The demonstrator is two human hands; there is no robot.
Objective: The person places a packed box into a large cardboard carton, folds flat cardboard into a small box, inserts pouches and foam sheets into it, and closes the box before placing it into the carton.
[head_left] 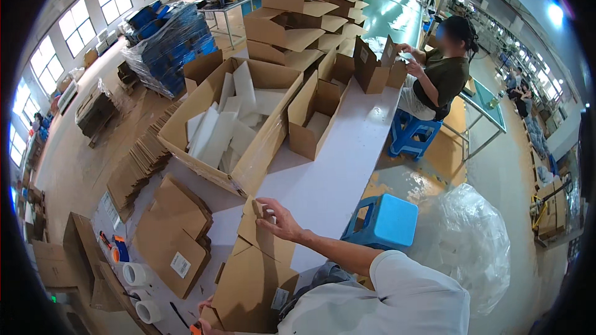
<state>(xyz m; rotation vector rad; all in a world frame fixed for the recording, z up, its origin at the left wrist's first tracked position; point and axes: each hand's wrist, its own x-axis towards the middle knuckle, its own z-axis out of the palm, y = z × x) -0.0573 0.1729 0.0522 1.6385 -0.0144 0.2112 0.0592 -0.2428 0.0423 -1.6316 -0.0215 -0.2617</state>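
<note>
A brown cardboard box [251,282], partly folded, lies in front of me at the table's near edge, a white label on its side. My right hand [280,220] pinches a small flap at the box's far end between thumb and fingers. At the lower edge of the picture, my left hand [206,321] grips the box's near left corner, only partly in view. Close by it lies a thin dark tool with an orange handle [196,329], its kind unclear. Left of the box is a stack of flat cardboard blanks [171,236].
Beyond stands a large carton [239,180] of white foam pieces [230,127]. Folded open boxes [307,139] line the table's far right. Tape rolls [136,275] sit at left. A blue stool [397,220] and plastic bag [462,242] are at right; a co-worker [450,74] sits farther off.
</note>
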